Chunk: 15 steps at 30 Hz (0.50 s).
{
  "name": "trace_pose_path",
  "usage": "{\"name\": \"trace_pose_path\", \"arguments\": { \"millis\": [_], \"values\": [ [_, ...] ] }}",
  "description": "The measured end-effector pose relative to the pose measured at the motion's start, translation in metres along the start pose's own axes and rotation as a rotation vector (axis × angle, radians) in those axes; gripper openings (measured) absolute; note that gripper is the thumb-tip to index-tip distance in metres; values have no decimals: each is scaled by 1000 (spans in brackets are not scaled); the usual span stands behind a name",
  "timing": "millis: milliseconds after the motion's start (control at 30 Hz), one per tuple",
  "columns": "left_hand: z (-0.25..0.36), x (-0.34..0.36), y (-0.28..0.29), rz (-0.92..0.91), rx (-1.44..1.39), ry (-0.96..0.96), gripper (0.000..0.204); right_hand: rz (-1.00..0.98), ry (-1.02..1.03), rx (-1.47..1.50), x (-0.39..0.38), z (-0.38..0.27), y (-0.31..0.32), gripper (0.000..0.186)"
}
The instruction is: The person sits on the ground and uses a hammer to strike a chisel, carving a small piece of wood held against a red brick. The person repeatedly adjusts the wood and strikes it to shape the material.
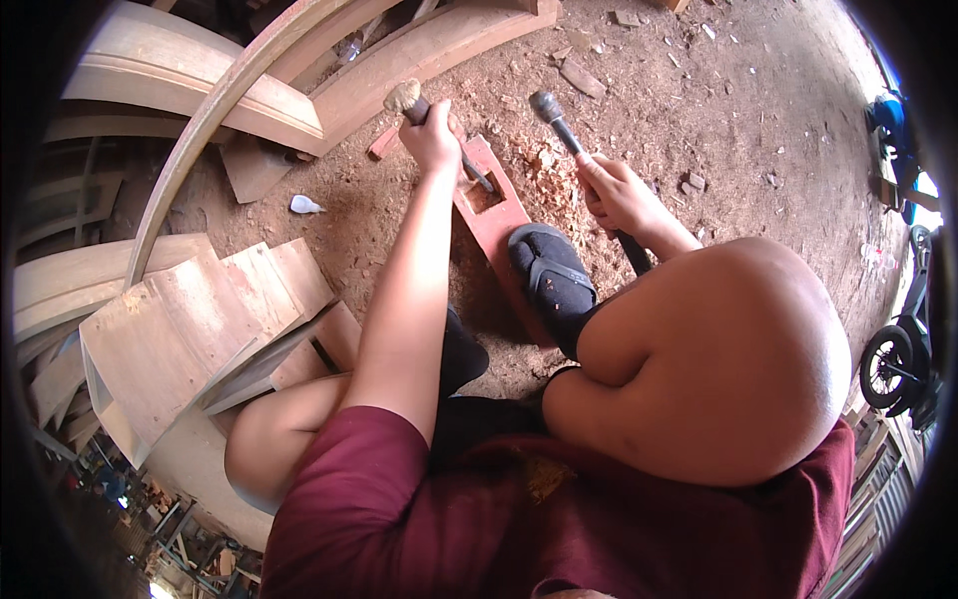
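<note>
My left hand (436, 138) is wrapped round the handle of a chisel (405, 98), whose top end is pale and frayed. The blade slants down into a rectangular recess (485, 198) cut in a reddish wooden board (499, 238). To the right, my right hand (617, 195) grips a hammer (546, 107) by its dark shaft. Its thick dark head is raised, apart from the chisel. My foot in a black sandal (551, 272) presses on the board's nearer part.
Wood shavings (549, 170) lie beside the board on the dirt floor. Curved wooden frames (230, 90) stand at the upper left, with stacked pale boards (185, 314) nearer. A small white bottle (305, 205) lies left of my arm. A two-wheeler (893, 359) stands far right.
</note>
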<state>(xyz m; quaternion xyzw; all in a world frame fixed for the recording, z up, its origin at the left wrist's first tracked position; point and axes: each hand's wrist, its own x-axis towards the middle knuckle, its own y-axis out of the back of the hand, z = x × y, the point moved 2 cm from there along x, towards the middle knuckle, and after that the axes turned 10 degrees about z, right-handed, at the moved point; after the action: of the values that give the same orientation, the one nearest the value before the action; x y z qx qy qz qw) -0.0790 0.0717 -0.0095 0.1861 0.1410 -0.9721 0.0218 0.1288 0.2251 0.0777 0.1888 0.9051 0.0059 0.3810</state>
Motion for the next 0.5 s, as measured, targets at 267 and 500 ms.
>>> {"name": "trace_pose_path", "arguments": {
  "millis": [267,500],
  "values": [
    [11,-32,-3,-257,-3,-413,14,67,59,54,-10,-9,4,42],
    [-2,-39,4,-254,330,-656,13,20,83,34,-14,-10,0,41]
  ]
}}
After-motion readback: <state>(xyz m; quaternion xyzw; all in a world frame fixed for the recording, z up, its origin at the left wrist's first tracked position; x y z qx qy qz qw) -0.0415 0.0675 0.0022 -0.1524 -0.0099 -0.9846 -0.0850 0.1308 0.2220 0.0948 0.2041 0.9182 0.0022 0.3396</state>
